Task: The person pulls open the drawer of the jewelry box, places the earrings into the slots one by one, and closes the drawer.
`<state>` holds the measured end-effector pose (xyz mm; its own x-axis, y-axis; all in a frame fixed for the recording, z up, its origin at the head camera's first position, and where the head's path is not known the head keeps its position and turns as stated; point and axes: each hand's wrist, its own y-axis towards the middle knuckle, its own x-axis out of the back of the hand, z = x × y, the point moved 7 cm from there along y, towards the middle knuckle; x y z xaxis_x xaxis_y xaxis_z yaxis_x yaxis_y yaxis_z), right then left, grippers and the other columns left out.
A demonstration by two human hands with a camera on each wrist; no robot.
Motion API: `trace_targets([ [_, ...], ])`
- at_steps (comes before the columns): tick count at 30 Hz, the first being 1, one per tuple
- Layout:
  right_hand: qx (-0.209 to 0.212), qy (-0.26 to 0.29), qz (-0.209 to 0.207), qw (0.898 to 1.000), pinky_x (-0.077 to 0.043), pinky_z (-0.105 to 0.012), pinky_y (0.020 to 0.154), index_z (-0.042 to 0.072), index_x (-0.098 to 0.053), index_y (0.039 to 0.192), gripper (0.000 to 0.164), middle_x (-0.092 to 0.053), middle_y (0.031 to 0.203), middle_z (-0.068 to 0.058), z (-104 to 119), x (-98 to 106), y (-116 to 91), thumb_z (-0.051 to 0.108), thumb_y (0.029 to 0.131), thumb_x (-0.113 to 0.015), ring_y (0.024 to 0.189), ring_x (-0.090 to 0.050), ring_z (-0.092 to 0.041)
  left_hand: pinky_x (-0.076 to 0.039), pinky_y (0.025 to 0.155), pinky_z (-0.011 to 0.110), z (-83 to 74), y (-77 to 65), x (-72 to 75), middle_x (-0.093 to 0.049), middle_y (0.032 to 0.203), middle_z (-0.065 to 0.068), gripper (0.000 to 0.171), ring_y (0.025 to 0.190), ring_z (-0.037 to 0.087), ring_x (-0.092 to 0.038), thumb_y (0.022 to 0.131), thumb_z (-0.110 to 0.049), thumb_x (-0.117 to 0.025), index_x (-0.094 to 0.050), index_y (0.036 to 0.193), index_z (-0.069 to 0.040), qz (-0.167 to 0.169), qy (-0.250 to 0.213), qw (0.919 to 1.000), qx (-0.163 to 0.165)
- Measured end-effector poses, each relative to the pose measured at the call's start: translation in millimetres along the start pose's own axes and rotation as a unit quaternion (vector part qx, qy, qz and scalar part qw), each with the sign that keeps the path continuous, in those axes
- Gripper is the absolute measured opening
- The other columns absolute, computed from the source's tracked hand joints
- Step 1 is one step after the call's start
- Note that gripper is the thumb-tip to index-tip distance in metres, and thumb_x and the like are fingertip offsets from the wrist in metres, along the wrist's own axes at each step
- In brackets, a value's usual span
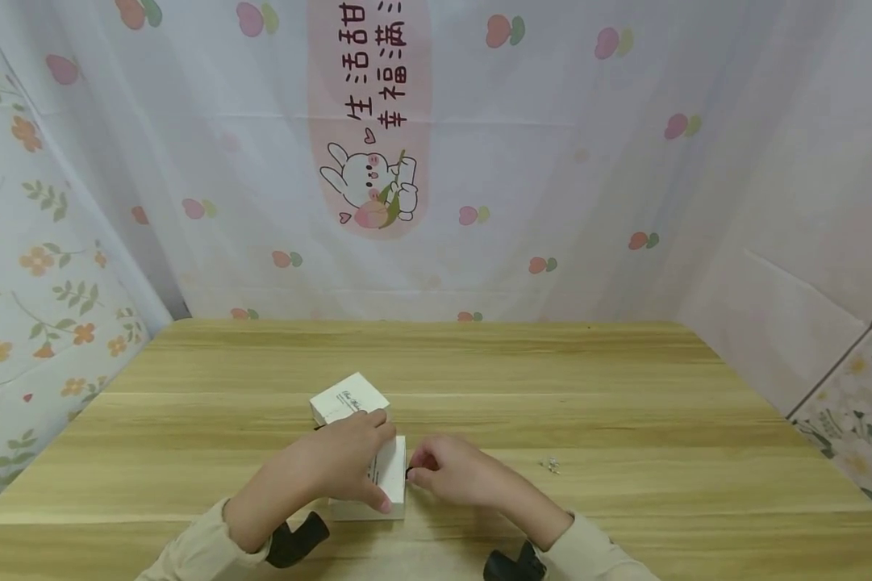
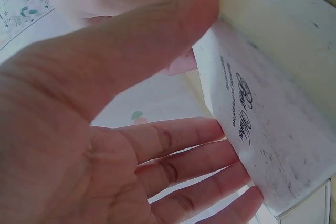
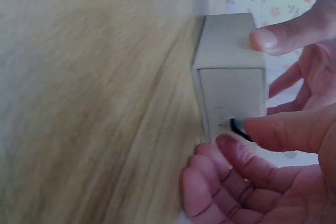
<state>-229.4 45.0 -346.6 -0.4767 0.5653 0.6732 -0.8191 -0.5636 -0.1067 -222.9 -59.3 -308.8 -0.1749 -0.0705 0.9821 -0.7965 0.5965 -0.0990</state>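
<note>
My left hand (image 1: 337,458) grips a small white cardboard box (image 1: 390,472) from above. In the left wrist view its thumb lies along one side of the box and the other fingers against the opposite side, with "Best Wishes" lettering (image 2: 244,109) on the face between. At the right end of the box, my right hand (image 1: 456,472) pinches a short black pull tab (image 3: 239,129) between thumb and forefinger. That end panel (image 3: 231,93) sits inside the outer sleeve, its edges flush as far as I can see.
Behind my left hand lies a second white box (image 1: 348,397), turned at an angle and partly covered by the fingers. A little heap of tiny silvery pieces (image 1: 550,464) rests on the wooden table (image 1: 624,395) to the right. Patterned curtains (image 1: 523,161) hang behind.
</note>
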Motion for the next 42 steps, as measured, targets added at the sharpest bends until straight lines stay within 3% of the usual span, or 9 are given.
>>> trace_targets([
  [10, 0.004, -0.014, -0.01, 1.0, -0.034, -0.018, 0.048, 0.005, -0.062, 0.076, 0.012, -0.049, 0.061, 0.006, -0.3, -1.7, 5.4, 0.01, 0.087, -0.059, 0.054, -0.043, -0.005, -0.046, 0.084, 0.035, 0.3, -0.7, 0.5, -0.053, 0.105, 0.003, 0.069, 0.093, 0.019, -0.051, 0.061, -0.043, -0.083, -0.056, 0.111, -0.003, 0.005, -0.002, 1.0, 0.002],
  [15, 0.004, -0.029, -0.011, 1.0, -0.033, -0.018, 0.048, 0.006, -0.06, 0.075, 0.013, -0.047, 0.06, 0.006, -0.4, -2.2, 5.7, 0.009, 0.087, -0.059, 0.054, -0.042, -0.005, -0.046, 0.087, 0.037, 0.6, -1.5, -0.1, -0.054, 0.11, 0.005, 0.07, 0.097, 0.02, -0.052, 0.061, -0.043, -0.083, -0.056, 0.112, -0.003, 0.009, -0.007, 0.9999, 0.007],
  [30, 0.015, -0.083, -0.013, 0.996, -0.033, -0.018, 0.049, 0.01, -0.055, 0.07, 0.014, -0.044, 0.06, 0.007, -1.8, 0.2, 5.3, 0.007, 0.084, -0.058, 0.055, -0.04, -0.004, -0.045, 0.083, 0.035, -0.5, -0.4, 0.2, -0.053, 0.104, 0.003, 0.066, 0.092, 0.019, -0.051, 0.061, -0.042, -0.083, -0.056, 0.108, -0.003, -0.001, -0.003, 1.0, -0.003],
  [42, 0.02, -0.075, 0.0, 0.997, -0.031, -0.018, 0.049, 0.01, -0.053, 0.07, 0.016, -0.043, 0.06, 0.007, -4.7, 4.9, 2.9, 0.006, 0.085, -0.059, 0.055, -0.04, -0.005, -0.045, 0.082, 0.034, 0.3, 0.6, -0.4, -0.052, 0.104, 0.002, 0.066, 0.091, 0.017, -0.049, 0.061, -0.041, -0.083, -0.055, 0.108, -0.004, 0.001, -0.006, 1.0, 0.001],
])
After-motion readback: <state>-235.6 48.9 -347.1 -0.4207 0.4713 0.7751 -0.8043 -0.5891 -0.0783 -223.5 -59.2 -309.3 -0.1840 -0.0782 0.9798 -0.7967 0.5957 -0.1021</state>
